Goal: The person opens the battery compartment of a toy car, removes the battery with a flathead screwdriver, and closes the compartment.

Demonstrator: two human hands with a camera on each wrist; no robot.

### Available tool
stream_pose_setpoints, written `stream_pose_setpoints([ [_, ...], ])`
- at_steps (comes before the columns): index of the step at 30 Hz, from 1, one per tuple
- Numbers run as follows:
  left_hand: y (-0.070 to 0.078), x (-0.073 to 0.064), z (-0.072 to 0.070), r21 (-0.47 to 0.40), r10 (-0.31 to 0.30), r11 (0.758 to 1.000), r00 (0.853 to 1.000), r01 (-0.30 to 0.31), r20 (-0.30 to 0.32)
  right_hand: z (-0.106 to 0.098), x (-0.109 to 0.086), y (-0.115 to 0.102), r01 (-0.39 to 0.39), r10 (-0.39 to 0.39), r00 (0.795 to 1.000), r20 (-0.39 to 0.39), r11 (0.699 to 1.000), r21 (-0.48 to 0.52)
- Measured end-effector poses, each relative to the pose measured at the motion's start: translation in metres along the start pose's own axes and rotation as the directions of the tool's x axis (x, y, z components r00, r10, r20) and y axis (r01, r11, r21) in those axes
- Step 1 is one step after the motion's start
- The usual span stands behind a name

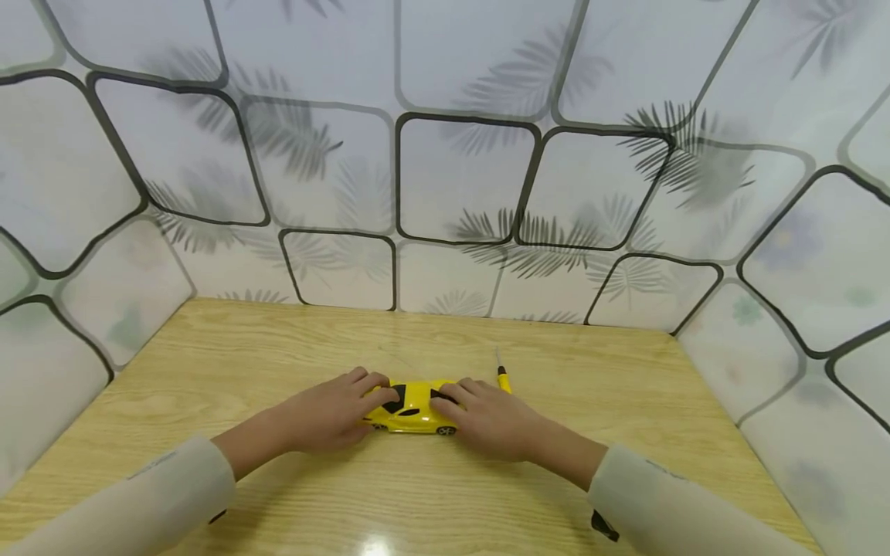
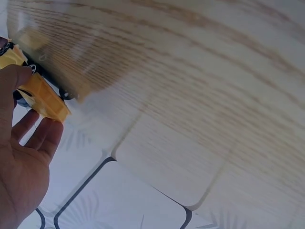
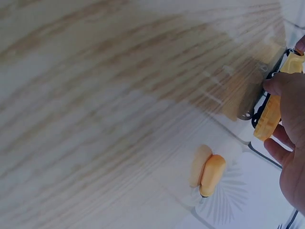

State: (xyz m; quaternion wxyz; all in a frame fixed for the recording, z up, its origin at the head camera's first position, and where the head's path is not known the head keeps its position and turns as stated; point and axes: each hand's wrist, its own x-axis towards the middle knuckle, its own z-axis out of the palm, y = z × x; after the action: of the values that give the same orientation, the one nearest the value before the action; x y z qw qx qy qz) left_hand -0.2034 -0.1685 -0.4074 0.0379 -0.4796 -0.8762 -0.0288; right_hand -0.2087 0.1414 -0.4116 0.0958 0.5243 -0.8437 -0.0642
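Note:
A yellow toy car (image 1: 416, 398) with dark windows and black wheels stands upright on the wooden table, side-on in the head view. My left hand (image 1: 332, 413) grips its left end, thumb on the near side and fingers over the far side, as the left wrist view also shows. At the opposite end my right hand (image 1: 497, 421) holds the car the same way; in the right wrist view the thumb (image 3: 274, 85) lies along its near side. Both ends of the car are partly hidden by the hands in the head view.
Just beyond my right hand lies a screwdriver (image 1: 504, 378) with a yellow and black handle, its thin shaft pointing away. The wooden table (image 1: 417, 502) meets patterned walls (image 1: 459, 177) at the back and on both sides.

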Motion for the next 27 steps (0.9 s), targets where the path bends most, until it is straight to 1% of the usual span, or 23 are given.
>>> stream_pose_setpoints([
  [6, 0.001, -0.002, 0.001, 0.002, 0.003, 1.000, 1.000, -0.003, -0.018, 0.000, -0.001, -0.002, -0.002, 0.004, 0.999, -0.033, 0.999, 0.044],
  [11, 0.000, -0.003, 0.002, 0.008, 0.017, 1.000, 0.999, -0.017, -0.036, 0.002, -0.001, -0.003, -0.033, 0.039, 0.998, -0.044, 0.991, 0.133],
  [16, 0.001, -0.003, 0.002, 0.015, 0.029, 1.000, 0.998, -0.028, -0.051, 0.008, -0.001, -0.003, -0.046, 0.064, 0.994, -0.083, 0.979, 0.199],
  [20, 0.001, -0.004, 0.001, 0.010, 0.028, 1.000, 0.998, -0.028, -0.050, 0.010, -0.001, -0.002, -0.039, 0.062, 0.993, -0.102, 0.977, 0.212],
  [23, 0.002, -0.004, 0.001, 0.001, 0.025, 1.000, 0.999, -0.025, -0.040, 0.009, -0.001, -0.002, -0.032, 0.054, 0.993, -0.104, 0.979, 0.204],
  [27, 0.003, -0.004, -0.001, -0.032, 0.015, 0.999, 1.000, -0.016, -0.015, 0.006, -0.001, -0.002, -0.030, 0.048, 0.996, -0.078, 0.977, 0.213],
])
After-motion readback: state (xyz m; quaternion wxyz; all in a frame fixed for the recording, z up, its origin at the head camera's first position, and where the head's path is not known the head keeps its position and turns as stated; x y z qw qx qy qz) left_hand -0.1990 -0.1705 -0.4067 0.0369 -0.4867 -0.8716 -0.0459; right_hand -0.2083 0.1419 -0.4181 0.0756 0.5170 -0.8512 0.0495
